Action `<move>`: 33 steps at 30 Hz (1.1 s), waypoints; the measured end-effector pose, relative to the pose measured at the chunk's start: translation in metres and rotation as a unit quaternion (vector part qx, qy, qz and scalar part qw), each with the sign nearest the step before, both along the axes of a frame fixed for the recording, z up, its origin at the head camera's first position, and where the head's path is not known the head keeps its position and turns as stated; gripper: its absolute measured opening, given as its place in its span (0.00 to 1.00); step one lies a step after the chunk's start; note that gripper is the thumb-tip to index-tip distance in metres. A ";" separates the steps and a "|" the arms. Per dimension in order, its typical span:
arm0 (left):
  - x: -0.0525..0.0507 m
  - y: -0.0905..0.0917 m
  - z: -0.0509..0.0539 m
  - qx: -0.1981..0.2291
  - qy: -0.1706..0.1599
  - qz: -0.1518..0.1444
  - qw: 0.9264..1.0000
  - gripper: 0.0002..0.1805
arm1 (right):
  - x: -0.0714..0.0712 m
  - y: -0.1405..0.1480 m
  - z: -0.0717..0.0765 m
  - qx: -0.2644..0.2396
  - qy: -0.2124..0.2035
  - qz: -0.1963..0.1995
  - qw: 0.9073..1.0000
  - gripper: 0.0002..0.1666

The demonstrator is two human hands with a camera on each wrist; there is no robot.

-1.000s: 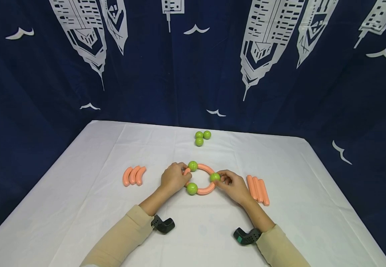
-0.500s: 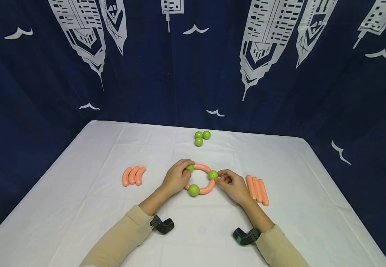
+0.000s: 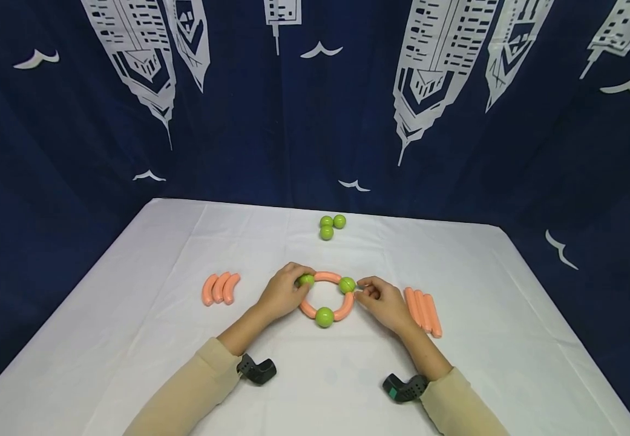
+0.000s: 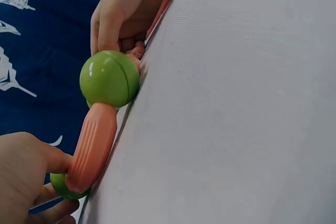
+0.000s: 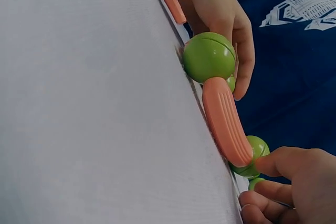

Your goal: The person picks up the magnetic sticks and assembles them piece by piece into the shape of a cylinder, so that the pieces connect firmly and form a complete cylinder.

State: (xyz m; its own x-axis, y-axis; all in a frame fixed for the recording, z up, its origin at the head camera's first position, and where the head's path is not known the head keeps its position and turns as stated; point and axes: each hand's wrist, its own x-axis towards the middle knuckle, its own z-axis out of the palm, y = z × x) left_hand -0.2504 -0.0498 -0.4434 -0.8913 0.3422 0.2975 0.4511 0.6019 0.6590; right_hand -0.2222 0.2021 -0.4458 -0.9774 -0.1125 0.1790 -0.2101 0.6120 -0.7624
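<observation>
Three green balls and three curved orange pieces form a ring on the white table. My left hand (image 3: 284, 290) grips the ring's left ball (image 3: 306, 280), its fingers over the far side and the thumb close to the left curved piece (image 4: 93, 148). At the ring's right ball (image 3: 347, 285), my right hand (image 3: 382, 303) pinches with thumb and bent fingers, the thumb near the end of the right curved piece (image 5: 226, 121). The near ball (image 3: 324, 317) joins these two pieces and is untouched. A far curved piece (image 3: 327, 277) spans the two held balls.
Several loose parts lie around: three green balls (image 3: 327, 232) near the far edge, three curved orange pieces (image 3: 220, 289) at left, and straight orange sticks (image 3: 422, 312) by my right forearm. A navy patterned cloth (image 3: 293, 121) hangs behind the table.
My left hand has shifted from the left curved piece onto the ball. The ring has turned: its left ball came left and nearer, while the near ball slid right and towards me.
</observation>
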 end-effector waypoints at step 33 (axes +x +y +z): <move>0.000 -0.011 -0.013 0.078 0.009 -0.027 0.997 0.14 | 0.047 0.102 0.032 0.018 -0.015 -0.129 0.991 0.22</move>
